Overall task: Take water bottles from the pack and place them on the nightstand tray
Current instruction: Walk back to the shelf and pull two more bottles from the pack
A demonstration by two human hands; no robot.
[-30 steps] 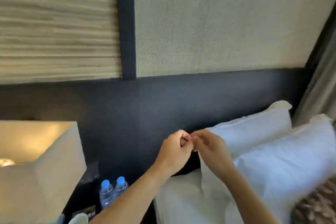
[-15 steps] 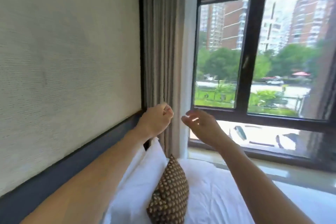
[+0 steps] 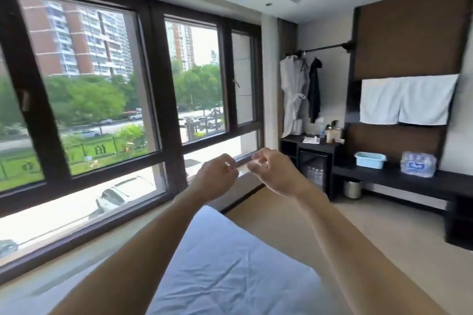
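A plastic-wrapped pack of water bottles [image 3: 417, 164] lies on the long dark shelf [image 3: 399, 179] at the far right wall. Both my arms are stretched out in front of me over the bed. My left hand [image 3: 216, 178] is loosely curled with nothing in it. My right hand [image 3: 275, 172] is held up beside it, fingers apart and empty. The two hands are close but not touching. Both are far from the pack. The nightstand and its tray are out of view.
A white bed [image 3: 230, 271] fills the lower middle. A blue basin [image 3: 369, 160] sits left of the pack. A dark cabinet with a mini fridge [image 3: 311, 161], a metal bin [image 3: 352, 189], hanging robes [image 3: 294, 97] and a big window [image 3: 102, 100] surround open floor [image 3: 384, 233].
My view has swung right, from the headboard and nightstand bottles, past the window, into the room. My hands have come apart from their pinch and my right hand has opened.
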